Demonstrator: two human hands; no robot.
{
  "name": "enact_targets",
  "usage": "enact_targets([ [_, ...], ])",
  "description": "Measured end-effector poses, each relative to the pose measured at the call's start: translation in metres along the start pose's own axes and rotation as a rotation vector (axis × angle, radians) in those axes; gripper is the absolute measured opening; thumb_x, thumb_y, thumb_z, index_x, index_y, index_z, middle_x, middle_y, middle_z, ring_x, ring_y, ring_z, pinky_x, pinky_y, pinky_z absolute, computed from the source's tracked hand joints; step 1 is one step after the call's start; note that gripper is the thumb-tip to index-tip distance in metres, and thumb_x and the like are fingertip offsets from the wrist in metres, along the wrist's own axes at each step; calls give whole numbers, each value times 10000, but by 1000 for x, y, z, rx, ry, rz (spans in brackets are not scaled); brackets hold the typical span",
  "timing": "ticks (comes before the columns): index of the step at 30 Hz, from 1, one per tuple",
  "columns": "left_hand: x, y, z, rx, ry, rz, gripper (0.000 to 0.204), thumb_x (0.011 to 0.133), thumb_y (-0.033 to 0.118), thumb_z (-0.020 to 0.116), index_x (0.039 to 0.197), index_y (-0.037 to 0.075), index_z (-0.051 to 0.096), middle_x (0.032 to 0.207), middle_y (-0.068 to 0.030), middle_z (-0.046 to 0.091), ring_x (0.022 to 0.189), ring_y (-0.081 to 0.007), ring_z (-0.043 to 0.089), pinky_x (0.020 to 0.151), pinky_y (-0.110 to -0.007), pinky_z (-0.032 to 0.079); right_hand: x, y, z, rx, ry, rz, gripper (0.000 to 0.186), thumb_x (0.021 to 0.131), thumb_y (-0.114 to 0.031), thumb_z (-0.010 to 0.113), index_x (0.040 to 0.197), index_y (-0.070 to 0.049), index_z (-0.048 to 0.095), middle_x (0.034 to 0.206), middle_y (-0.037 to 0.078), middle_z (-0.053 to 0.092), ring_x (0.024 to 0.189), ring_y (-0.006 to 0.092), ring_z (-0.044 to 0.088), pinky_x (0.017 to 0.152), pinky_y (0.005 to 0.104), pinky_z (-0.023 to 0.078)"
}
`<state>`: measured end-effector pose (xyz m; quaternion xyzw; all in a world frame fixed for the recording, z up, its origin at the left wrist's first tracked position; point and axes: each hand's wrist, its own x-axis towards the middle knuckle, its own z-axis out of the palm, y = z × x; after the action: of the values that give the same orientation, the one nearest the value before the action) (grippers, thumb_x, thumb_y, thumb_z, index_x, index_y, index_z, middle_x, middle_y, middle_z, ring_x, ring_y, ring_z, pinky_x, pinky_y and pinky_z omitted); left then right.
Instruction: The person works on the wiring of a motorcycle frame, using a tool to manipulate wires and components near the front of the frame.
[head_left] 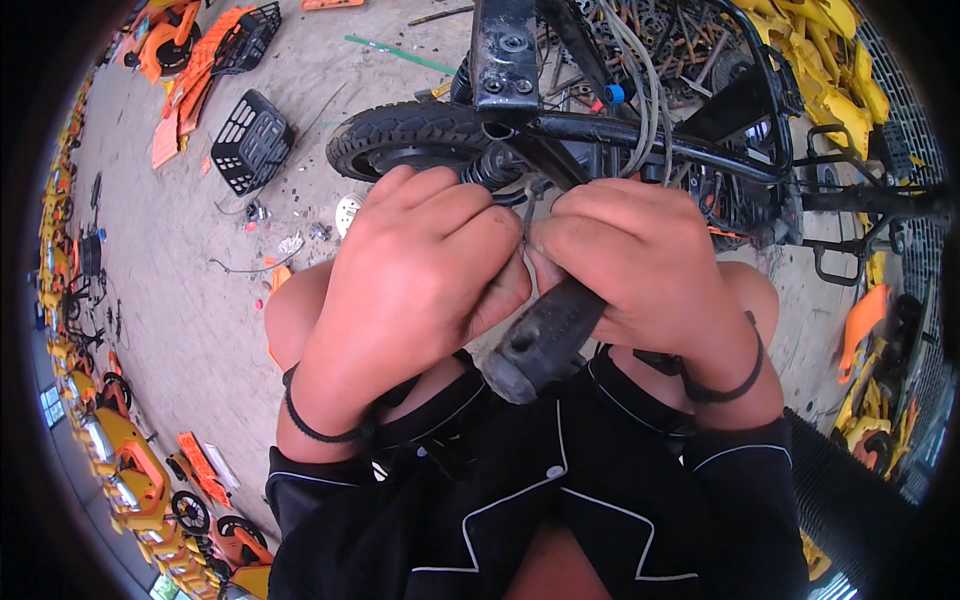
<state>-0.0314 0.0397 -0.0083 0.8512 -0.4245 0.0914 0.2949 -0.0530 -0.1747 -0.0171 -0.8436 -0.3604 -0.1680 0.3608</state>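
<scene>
Both of my hands are brought together in front of a black scooter frame (pixel 507 60). My left hand (pixel 425 265) is closed, knuckles up; whatever its fingers pinch is hidden. My right hand (pixel 630 255) is wrapped round a black tool handle (pixel 545 335), whose thick, worn end with a hole points down toward my lap. Which tool it belongs to cannot be seen. A short dark grey cord or strip (pixel 533 195) sticks up between the hands. Just beyond my left hand are the black rear tyre (pixel 400 130) and a coil spring (pixel 494 165).
Grey cables (pixel 650 90) hang from the frame. Behind it lies a heap of rusty metal parts (pixel 680 45). Yellow panels (pixel 830 60) are piled at the far right. A black plastic basket (pixel 252 143) and small scraps lie on the concrete floor (pixel 180 300) to the left.
</scene>
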Motion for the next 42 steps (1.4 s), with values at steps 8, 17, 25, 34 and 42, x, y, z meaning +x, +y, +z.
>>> enact_targets([
  [8,3,2,1,-153,107,81,180,650,87,742,715,74,575,682,-51,491,631,-263,485,600,-369,379,1,-6,-7,149,5,7,218,671,-132,808,768,-47,633,709,79,580,614,284,617,559,351,487],
  [17,3,-1,0,-303,68,133,184,626,73,732,712,68,569,650,-55,491,611,-274,489,583,-364,377,-2,-9,-11,294,3,-39,231,672,-171,798,739,-73,600,690,69,570,593,289,589,522,358,459],
  [25,6,-5,-2,-437,12,143,172,634,67,725,747,52,596,663,-65,515,628,-290,512,604,-365,403,-6,-10,-13,441,-30,38,236,696,-160,819,749,-74,606,687,63,592,609,290,608,544,345,474],
  [34,3,1,6,-251,99,10,101,735,82,722,782,44,641,705,-85,585,677,-295,568,643,-375,450,-7,2,-14,458,-2,211,139,780,-40,758,889,-15,675,778,75,660,632,181,599,573,288,456],
  [42,6,3,12,-94,158,26,117,791,112,724,860,40,661,768,-84,606,743,-298,589,684,-403,450,-5,-1,-22,326,-99,423,205,890,-165,818,933,5,711,765,63,666,672,106,629,598,242,478],
])
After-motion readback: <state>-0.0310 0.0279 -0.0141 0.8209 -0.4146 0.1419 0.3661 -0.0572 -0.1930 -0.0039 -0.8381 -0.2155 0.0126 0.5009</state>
